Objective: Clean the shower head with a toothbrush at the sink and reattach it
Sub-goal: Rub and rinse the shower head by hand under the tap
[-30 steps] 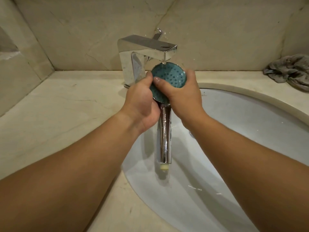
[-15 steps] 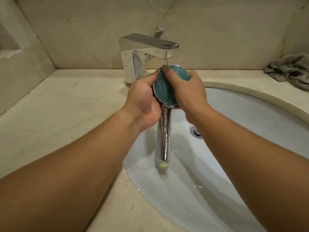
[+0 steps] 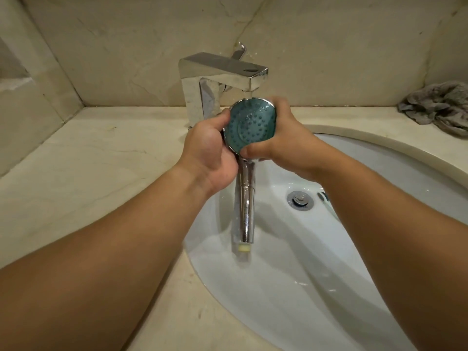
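since half a second ago the right hand (image 3: pixel 286 145) has slid off the face of the shower head (image 3: pixel 250 126): its fingers lay across the blue spray plate then, and now they wrap the rim from 3 o'clock, with the thumb pressed on the lower edge near 6 o'clock, so the dotted face shows almost whole. the drain (image 3: pixel 300 200), hidden partly behind the wrist before, is now in plain view at 4 o'clock from the handle.

left hand (image 3: pixel 210 150) grips the shower head at the neck from 9 o'clock, thumb up along the rim, the other fingers curled behind where they cannot be seen. both hands are clamped on the same piece, close together on either side of the plate.

shower head is held over the sink (image 3: pixel 379 249), face tilted up toward the camera, its chrome handle pointing down to 6 o'clock with a pale threaded end at the tip. a thin stream of water runs from the spout of the faucet (image 3: pixel 222 69) onto the top rim of the plate at 12 o'clock.

on the countertop (image 3: pixel 88 160), far off at 2 o'clock, lies a crumpled grey cloth (image 3: pixel 438 107) against the wall.
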{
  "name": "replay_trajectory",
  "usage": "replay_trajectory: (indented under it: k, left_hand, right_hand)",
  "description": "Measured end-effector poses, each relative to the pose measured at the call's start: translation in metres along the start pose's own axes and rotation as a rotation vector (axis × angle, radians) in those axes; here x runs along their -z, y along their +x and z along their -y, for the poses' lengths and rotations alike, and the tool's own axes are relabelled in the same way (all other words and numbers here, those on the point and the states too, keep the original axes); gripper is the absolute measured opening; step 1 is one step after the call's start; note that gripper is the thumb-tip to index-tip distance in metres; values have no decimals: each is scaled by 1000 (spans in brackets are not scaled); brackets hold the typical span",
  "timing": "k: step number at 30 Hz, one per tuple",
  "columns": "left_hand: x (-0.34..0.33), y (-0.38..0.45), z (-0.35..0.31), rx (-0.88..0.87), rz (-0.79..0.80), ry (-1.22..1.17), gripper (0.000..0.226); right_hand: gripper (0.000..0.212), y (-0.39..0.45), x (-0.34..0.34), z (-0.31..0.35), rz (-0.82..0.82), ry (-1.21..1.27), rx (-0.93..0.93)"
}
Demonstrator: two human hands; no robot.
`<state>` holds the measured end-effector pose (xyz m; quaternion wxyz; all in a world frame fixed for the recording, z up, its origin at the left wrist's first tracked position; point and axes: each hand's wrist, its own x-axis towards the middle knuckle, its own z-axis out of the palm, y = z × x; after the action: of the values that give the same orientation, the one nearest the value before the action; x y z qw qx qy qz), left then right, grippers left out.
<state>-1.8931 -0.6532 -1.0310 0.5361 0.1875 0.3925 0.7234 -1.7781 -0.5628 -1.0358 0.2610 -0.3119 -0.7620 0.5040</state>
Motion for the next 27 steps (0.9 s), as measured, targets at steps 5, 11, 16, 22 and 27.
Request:
replay_trajectory:
  k: [5, 11, 16, 22, 27]
  left_hand:
    - [-3, -3, 2, 14, 13, -13, 43]
    - [-6, -7, 8, 33, 65, -10, 50]
    - [-7, -4, 10, -11, 29, -9, 45]
    - [2, 4, 7, -51, 19, -7, 45]
    - [4, 6, 5, -78, -1, 2, 45]
  right_hand:
    - [82, -4, -10, 0, -183, -22, 5]
    - [52, -6, -33, 8, -554, -14, -31]
    - [38, -3, -34, 7, -539, -77, 20]
    - [28, -5, -7, -3, -50, 320, 35]
    - [67, -6, 12, -21, 161, 367, 71]
